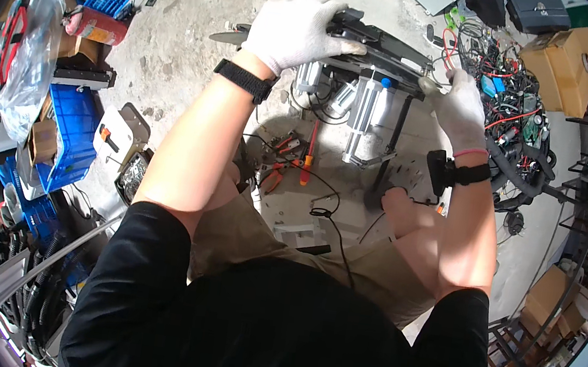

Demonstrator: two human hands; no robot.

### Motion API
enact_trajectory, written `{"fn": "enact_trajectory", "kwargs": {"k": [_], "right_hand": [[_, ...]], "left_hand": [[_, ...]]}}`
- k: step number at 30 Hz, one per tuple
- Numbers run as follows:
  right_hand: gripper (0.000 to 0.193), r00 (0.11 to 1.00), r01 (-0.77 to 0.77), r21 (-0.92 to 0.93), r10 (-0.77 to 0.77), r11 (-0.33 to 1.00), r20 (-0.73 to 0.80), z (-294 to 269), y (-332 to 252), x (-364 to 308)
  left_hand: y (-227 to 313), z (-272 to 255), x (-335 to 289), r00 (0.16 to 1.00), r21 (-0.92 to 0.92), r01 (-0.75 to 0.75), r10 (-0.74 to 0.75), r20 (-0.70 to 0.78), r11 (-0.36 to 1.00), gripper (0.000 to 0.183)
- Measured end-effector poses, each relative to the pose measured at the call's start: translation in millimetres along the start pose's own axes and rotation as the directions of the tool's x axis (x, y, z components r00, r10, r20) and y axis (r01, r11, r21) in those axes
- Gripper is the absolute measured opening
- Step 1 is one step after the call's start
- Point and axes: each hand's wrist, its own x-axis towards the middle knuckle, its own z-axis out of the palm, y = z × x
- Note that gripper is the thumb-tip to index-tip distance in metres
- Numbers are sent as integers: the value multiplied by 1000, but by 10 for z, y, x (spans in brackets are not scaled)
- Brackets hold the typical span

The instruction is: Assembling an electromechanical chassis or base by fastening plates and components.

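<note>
My left hand [293,35], in a white glove, is closed over the left part of a dark, flat machine assembly [400,53], with the thumb lying along its near edge. At the right end of the assembly my right hand [459,115], also gloved, grips its edge; part of those fingers is hidden. Below the plate hang silver cylinders, the longest a ribbed metal cylinder [358,121] beside a blue-capped fitting [386,83]. A black leg [397,134] runs down from the assembly toward the floor. Between my knees lie a red-and-yellow screwdriver [306,172] and orange-handled pliers [272,181].
A tangled heap of cables [520,102] lies to the right, near a cardboard box [565,69]. Blue crates [69,139] and a red cylinder [99,27] stand on the left. A black cable [339,238] trails across the floor between my legs.
</note>
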Motion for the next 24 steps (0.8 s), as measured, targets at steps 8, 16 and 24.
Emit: {"fn": "enact_trajectory", "kwargs": {"k": [8,16,24], "right_hand": [[30,837,462,124,-385,878,-390,425,-126,112],[39,904,299,136,-235,945,-357,506,22,394],[43,948,182,168,-128,969,-292,391,99,588]], "left_hand": [[45,-35,97,992,-100,-69,58,-110,993,61],[-24,-59,163,936,-338,54,-166,-309,939,40],[30,470,-5,937,55,104,-79,-340,993,84]]}}
